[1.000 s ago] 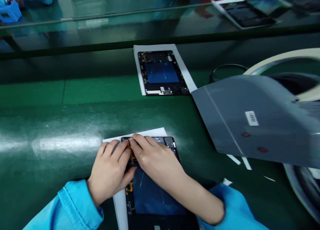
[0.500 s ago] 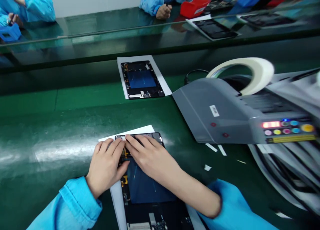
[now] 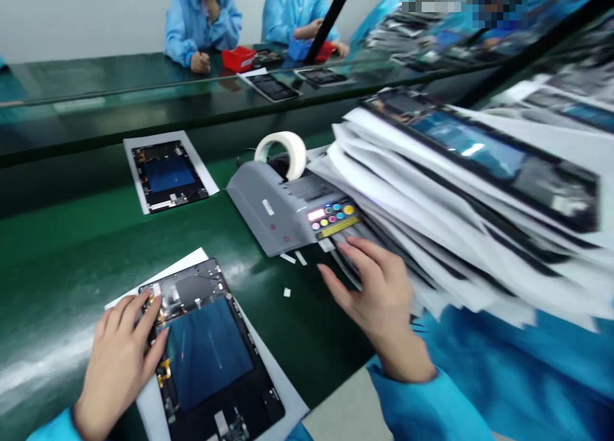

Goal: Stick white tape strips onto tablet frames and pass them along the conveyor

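An opened tablet (image 3: 206, 351) with a blue battery lies on a white sheet (image 3: 283, 396) on the green belt in front of me. My left hand (image 3: 119, 358) rests flat on its upper left corner, fingers spread over the edge. My right hand (image 3: 377, 294) hovers to the right, fingers spread and holding nothing, just below the grey tape dispenser (image 3: 283, 207) with its coloured buttons. A white tape roll (image 3: 282, 152) sits on top of the dispenser. Small cut strips of tape (image 3: 293, 258) lie on the belt before it.
A second opened tablet (image 3: 165, 175) on white paper lies farther up the belt. A tall slanting stack of tablets and paper sheets (image 3: 460, 191) fills the right side. Other people in blue coats (image 3: 201, 25) sit at the far bench with red trays (image 3: 238, 58).
My right hand has left the tablet's top edge and swung right toward the tape dispenser. The view has turned right, showing the stack. My left hand stays on the tablet.
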Demonstrator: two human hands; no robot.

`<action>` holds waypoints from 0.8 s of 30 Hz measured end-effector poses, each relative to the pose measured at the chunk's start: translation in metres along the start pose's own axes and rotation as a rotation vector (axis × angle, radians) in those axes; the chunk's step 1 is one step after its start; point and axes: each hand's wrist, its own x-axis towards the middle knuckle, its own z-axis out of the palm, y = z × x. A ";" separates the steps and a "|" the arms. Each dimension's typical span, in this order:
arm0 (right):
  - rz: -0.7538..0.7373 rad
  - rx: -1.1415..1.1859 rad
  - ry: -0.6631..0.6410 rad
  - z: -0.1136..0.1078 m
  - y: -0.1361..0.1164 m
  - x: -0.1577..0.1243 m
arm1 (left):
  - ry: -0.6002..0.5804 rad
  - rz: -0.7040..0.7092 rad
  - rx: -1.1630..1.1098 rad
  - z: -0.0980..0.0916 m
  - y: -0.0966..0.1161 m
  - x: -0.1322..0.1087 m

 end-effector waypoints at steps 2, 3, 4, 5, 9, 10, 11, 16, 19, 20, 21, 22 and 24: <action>0.005 0.001 0.046 0.010 0.011 0.002 | 0.024 0.025 0.023 0.001 -0.003 0.002; 0.007 0.006 0.060 0.014 0.015 0.002 | 0.031 0.034 0.031 0.001 -0.004 0.002; 0.009 0.011 0.064 0.017 0.017 0.003 | 0.036 0.040 0.038 0.000 -0.004 0.002; 0.009 0.018 0.061 0.020 0.019 0.004 | 0.038 0.043 0.042 0.000 -0.004 0.002; -0.016 0.073 0.060 0.023 0.028 0.009 | 0.032 0.022 0.042 -0.001 -0.003 0.002; -0.013 0.093 0.081 0.020 0.030 0.010 | 0.026 0.010 0.035 -0.001 -0.002 0.002; 0.000 0.110 0.115 0.016 0.031 0.010 | 0.019 -0.002 0.025 -0.002 0.000 0.002; 0.123 0.279 0.135 -0.018 0.002 0.007 | -0.035 -0.063 -0.035 -0.006 0.008 0.000; -0.155 0.573 -0.142 -0.023 -0.045 0.011 | -0.055 -0.077 -0.050 -0.008 0.012 -0.001; -0.243 0.620 -0.216 -0.020 -0.062 0.015 | -0.052 -0.079 -0.057 -0.009 0.013 -0.002; -0.303 0.643 -0.283 -0.015 -0.079 0.019 | -0.045 -0.079 -0.068 -0.010 0.015 -0.003; -0.348 0.647 -0.337 -0.008 -0.094 0.024 | -0.031 -0.075 -0.082 -0.011 0.016 -0.004; -0.417 0.656 -0.427 0.009 -0.117 0.034 | -0.002 -0.060 -0.117 -0.013 0.019 -0.008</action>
